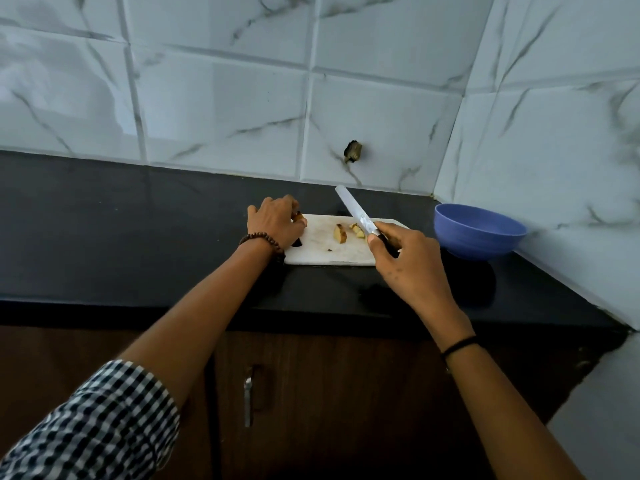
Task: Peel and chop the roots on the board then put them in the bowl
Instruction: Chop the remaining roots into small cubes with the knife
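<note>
A white cutting board (325,249) lies on the black counter. On its middle rest a yellowish root piece (340,233) and smaller cut pieces (357,230). My left hand (275,221) sits at the board's left end, fingers closed on a small brown root piece (298,216), mostly hidden. My right hand (403,254) grips the dark handle of a long knife (353,211), whose blade points up and away over the cut pieces. A blue bowl (479,233) stands right of the board, its inside hidden from here.
The black counter (138,237) runs left and ends at a tiled corner wall behind the bowl. A dark stub (352,151) sticks out of the wall tiles above the board. Wooden cabinet doors with a metal handle (247,400) lie below the counter edge.
</note>
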Demonstrator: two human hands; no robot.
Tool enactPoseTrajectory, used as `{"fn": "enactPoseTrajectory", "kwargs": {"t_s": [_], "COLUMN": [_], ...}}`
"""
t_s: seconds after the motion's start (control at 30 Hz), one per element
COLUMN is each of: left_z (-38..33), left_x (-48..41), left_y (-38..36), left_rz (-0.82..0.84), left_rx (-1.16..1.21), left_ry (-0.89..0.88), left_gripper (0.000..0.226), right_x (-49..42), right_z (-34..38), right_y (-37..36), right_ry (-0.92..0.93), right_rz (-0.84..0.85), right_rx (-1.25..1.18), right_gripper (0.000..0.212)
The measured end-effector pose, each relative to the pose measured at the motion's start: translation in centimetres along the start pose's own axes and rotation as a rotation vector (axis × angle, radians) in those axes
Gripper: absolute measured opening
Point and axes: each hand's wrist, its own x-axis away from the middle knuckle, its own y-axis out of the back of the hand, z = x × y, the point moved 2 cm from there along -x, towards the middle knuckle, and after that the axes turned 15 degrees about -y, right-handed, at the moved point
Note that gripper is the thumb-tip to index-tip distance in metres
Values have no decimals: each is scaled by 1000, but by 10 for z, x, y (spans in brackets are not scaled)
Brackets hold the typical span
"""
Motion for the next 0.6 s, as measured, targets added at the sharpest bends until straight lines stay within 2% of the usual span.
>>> {"fn": "enactPoseTrajectory", "kwargs": {"t_s": [0.23,0.37,0.47,0.6], "left_z": [-2,-17,-33,-40], "left_x": [-1,-1,2,3], "left_y": [4,8,6,4], "left_rz": [-19,-79,-18,56], "left_rx": [-82,-99,-83,-39], "left_ry": [-13,-250,-465,-538], "left_gripper": [34,41,38,32], "right_x": [-11,-14,-16,-21], "right_z": [-8,-14,-18,-22], "right_y": [-8,-11,-14,-16], "right_ry": [-22,-48,-47,-82], "right_rz": [4,37,53,59], "right_rx": [-62,-56,-67,-90], "right_gripper": [27,28,28,38]}}
